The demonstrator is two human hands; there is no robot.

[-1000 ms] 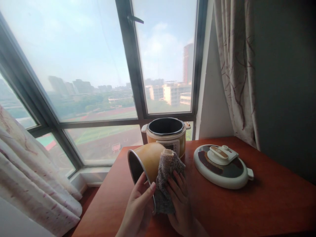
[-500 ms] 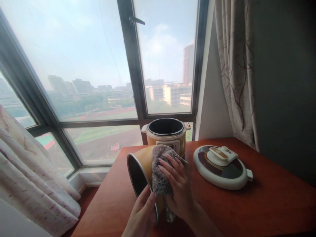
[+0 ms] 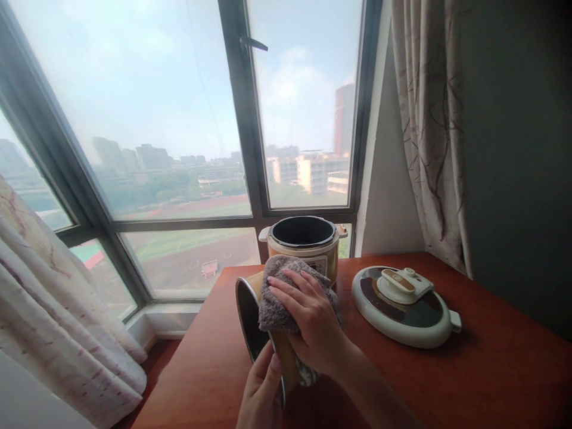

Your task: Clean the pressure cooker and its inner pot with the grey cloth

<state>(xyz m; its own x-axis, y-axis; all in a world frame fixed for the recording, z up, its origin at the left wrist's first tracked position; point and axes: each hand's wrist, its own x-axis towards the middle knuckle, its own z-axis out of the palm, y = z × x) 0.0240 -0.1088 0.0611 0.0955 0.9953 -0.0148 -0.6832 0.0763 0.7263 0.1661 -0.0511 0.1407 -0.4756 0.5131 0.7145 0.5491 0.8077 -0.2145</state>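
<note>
A gold inner pot with a dark inside is tipped on its side above the table, its mouth facing left. My left hand grips its rim from below, thumb outside and fingers toward the inside. My right hand presses a grey-brown fluffy cloth against the pot's outer wall, fingers bent over the cloth. Just behind stands a gold and white electric pressure cooker, its top uncovered and a dark inside showing. The cloth hides part of its front panel.
On the reddish-brown wooden table, the cooker's white lid lies to the right, handle up. Windows rise behind the table. Patterned curtains hang at the left and right.
My right hand and the cloth have moved left and a little up over the pot's wall, toward its rim. The pot's mouth has turned slightly. My left hand keeps its hold.
</note>
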